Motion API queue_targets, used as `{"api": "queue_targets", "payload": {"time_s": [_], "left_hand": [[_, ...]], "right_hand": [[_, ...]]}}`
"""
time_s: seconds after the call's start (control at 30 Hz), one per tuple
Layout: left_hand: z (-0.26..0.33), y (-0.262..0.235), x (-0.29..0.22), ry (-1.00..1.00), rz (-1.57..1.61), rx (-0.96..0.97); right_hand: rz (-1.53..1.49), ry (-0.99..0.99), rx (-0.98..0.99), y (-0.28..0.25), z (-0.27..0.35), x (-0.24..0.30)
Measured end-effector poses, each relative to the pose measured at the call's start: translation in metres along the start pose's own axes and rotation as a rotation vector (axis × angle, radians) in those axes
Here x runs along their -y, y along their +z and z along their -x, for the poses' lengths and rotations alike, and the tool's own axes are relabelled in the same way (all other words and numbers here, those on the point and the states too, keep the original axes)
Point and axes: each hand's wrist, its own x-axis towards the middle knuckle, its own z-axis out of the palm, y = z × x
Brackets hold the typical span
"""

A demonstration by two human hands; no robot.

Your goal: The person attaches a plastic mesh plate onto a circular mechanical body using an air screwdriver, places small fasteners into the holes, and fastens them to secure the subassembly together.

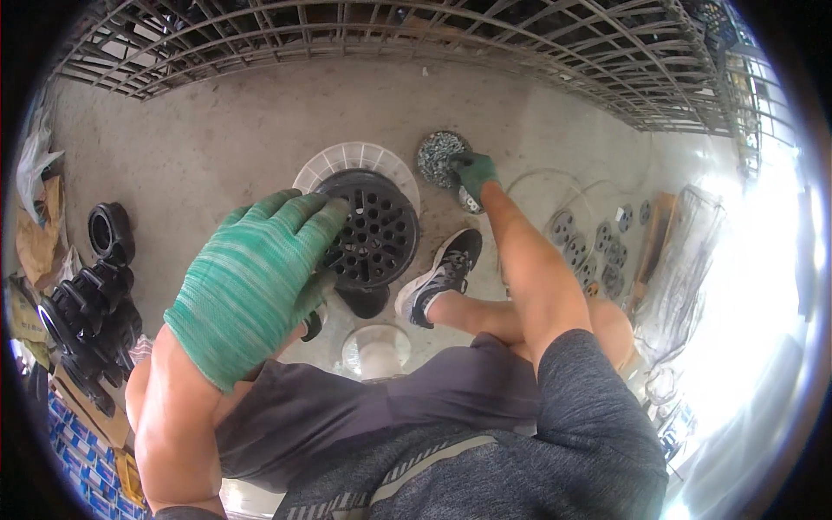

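Note:
A black round plastic part (381, 234) with many holes in its face stands between my legs, over a white slotted round rim (362, 156). My left hand (251, 282), in a green striped glove, grips the left edge of this part, fingers on top and thumb lower down. Farther out to the right, my gloved right hand (477, 173) reaches to a round dish of small metal fasteners (440, 158). Its fingers are bent together over the dish's right side; whatever is between them is hidden. A second shiny round thing (471, 204) shows partly below that hand.
Wire mesh cages (520, 26) line the far side. Black ring-shaped parts (95, 286) pile up at left, near blue boxes (82, 459). Grey holed discs (576, 243) and a thin hose (555, 173) lie at right. My shoe (446, 269) stands beside the black part.

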Motion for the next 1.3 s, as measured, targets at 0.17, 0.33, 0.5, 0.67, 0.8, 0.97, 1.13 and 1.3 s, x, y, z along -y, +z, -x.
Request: {"api": "queue_targets", "payload": {"time_s": [0.17,0.33,0.5,0.67,0.8,0.97,1.13,1.3], "left_hand": [[-0.006,-0.001,-0.002,0.074,0.007,-0.032],[-0.002,0.005,-0.006,0.067,-0.006,-0.065],[-0.009,0.035,-0.031,-0.023,0.703,-0.199],[-0.006,0.053,-0.058,-0.37,1.638,-0.081],[-0.01,0.072,-0.064,-0.332,2.023,0.028],[-0.006,0.075,-0.073,-0.392,2.176,0.053],[0.009,0.071,-0.059,-0.383,2.112,0.092],[0.005,0.065,-0.053,-0.417,1.936,-0.188]], "right_hand": [[-0.95,0.306,0.106,-0.019,0.022,-0.007],[-1.258,0.18,0.224,-0.066,0.064,0.042],[-0.794,-0.476,0.348,-0.112,0.107,0.063],[-1.311,-0.131,0.553,-0.164,0.215,0.17],[-0.826,-0.229,0.416,-0.166,0.279,0.225],[0.0,-0.692,0.115,-0.155,0.321,0.263],[-0.175,-0.498,0.149,-0.173,0.293,0.258],[-0.104,-0.194,0.097,-0.168,0.161,0.127]]}}
